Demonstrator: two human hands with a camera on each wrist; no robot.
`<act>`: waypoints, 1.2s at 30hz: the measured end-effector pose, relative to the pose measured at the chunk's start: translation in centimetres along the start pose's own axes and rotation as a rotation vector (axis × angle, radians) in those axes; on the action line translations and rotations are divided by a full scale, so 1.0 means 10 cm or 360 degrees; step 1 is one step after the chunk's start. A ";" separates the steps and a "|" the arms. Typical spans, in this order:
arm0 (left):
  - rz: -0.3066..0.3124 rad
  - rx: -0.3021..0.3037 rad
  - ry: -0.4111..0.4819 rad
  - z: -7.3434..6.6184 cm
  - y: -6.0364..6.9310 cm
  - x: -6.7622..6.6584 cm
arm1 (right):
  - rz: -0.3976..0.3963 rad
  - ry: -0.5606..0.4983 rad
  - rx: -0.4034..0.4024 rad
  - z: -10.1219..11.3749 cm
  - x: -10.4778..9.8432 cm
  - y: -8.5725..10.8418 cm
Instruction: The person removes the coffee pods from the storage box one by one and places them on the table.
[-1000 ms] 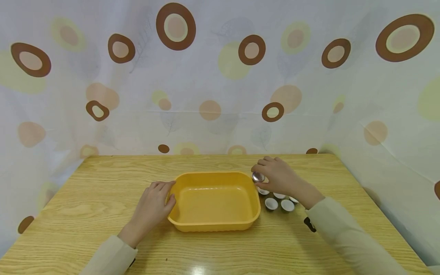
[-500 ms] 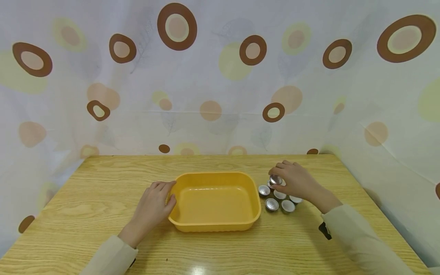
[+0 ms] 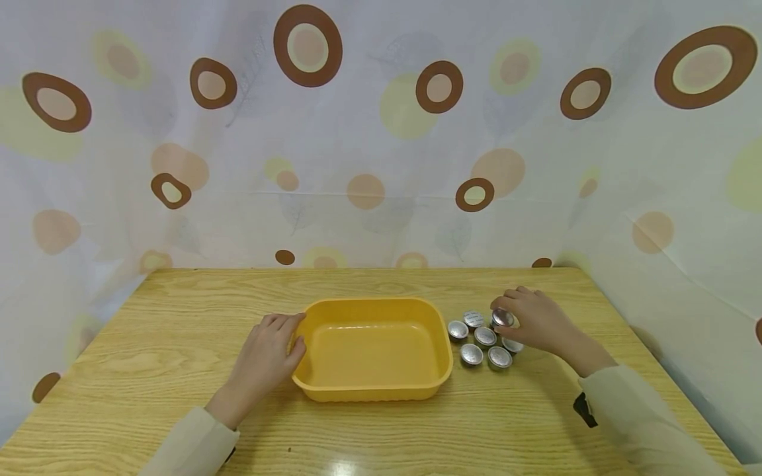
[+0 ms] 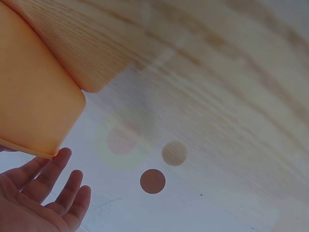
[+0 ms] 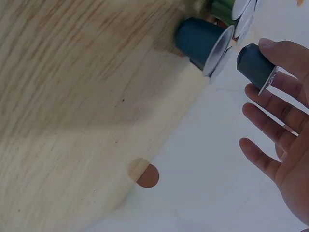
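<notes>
My right hand (image 3: 538,320) pinches a coffee capsule (image 3: 503,318) with a shiny foil lid at the right back of a small group of capsules. In the right wrist view its dark teal cup (image 5: 255,66) sits between thumb and fingers, the other fingers spread loosely. Whether it touches the table I cannot tell. Several more capsules, such as the nearest capsule (image 3: 499,357), stand lid up beside the basin. My left hand (image 3: 268,350) rests at the left rim of the yellow basin (image 3: 372,395); its fingertips (image 4: 63,153) touch the rim with fingers loosely extended.
The yellow basin, with nothing in it, lies mid-table, and the capsules stand close against its right side. Underneath is a wood-grain table (image 3: 369,436). A pale patterned curtain (image 3: 369,145) hangs behind the table and along both sides.
From beside the basin's back right corner, my right hand has moved right with the capsule, across the group. More of the capsules now show. My left hand has stayed at the rim.
</notes>
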State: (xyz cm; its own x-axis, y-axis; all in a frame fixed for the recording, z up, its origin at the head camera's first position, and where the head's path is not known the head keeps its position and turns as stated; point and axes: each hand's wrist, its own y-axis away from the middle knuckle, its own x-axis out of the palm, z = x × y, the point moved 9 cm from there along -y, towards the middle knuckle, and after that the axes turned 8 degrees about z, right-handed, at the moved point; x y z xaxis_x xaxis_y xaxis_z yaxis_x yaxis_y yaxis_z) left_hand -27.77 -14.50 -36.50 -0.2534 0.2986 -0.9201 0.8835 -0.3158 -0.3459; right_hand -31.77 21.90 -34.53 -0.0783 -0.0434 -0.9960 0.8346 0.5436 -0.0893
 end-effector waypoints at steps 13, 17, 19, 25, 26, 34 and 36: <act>0.0003 -0.0007 -0.0006 0.00 0.00 -0.01 | 0.0036 0.0007 0.0128 -0.30 0.09 0.17; -0.0008 -0.0002 -0.0009 -0.01 0.00 -0.02 | 0.0054 0.0004 0.0156 -0.36 0.12 0.21; -0.0007 -0.0002 -0.0010 -0.01 0.00 -0.02 | 0.0064 0.0000 0.0168 -0.39 0.15 0.23; 0.0001 0.0001 -0.0022 -0.02 0.00 -0.02 | 0.0085 -0.0022 0.0165 -0.44 0.24 0.24; 0.0000 0.0003 -0.0025 -0.02 0.00 -0.02 | 0.0081 -0.0019 0.0162 -0.44 0.25 0.24; -0.0009 0.0010 -0.0034 -0.02 0.00 -0.02 | 0.0069 -0.0015 0.0168 -0.44 0.30 0.26; -0.0011 0.0010 -0.0037 -0.02 0.00 -0.02 | 0.0074 -0.0019 0.0175 -0.44 0.30 0.26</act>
State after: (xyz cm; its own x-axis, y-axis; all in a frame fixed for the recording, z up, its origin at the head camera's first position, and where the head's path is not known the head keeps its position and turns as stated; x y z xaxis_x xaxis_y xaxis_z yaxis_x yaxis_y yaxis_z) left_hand -27.63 -14.42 -36.34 -0.2688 0.2800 -0.9216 0.8792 -0.3195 -0.3535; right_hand -32.23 26.88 -37.72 -0.0322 -0.0304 -0.9990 0.8920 0.4500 -0.0425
